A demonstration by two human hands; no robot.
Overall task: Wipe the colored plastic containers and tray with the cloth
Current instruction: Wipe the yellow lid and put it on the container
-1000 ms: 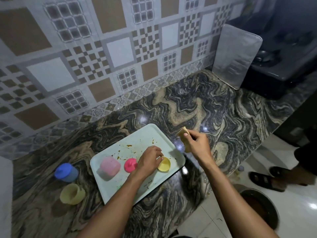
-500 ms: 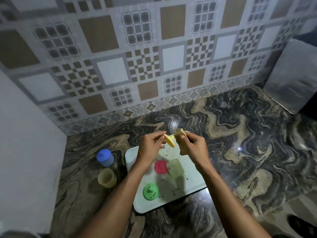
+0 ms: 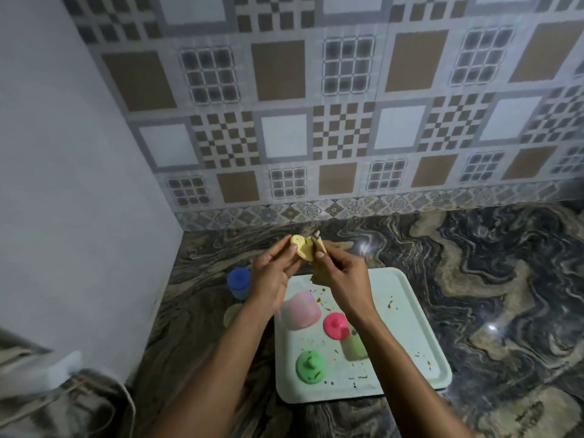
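Observation:
My left hand (image 3: 273, 273) holds a small yellow lid (image 3: 301, 248) up above the counter. My right hand (image 3: 343, 276) pinches a tan cloth (image 3: 319, 259) and presses it against the lid. Below them lies a pale tray (image 3: 407, 311) speckled with food bits. On the tray stand a pink container (image 3: 300, 309), a pink lid (image 3: 335, 325), a green lid (image 3: 310, 366) and a pale green container (image 3: 354, 346), partly hidden by my right forearm.
A blue-lidded container (image 3: 238, 281) and a yellow container (image 3: 232, 314) stand on the marbled counter (image 3: 489, 279) left of the tray. A white wall (image 3: 79, 184) closes the left side and patterned tiles (image 3: 347, 121) the back. A white object (image 3: 38, 371) sits at lower left.
My left hand took the yellow lid off the tray and raised it to the cloth in my right hand. The view swung left, so the tray now sits lower right.

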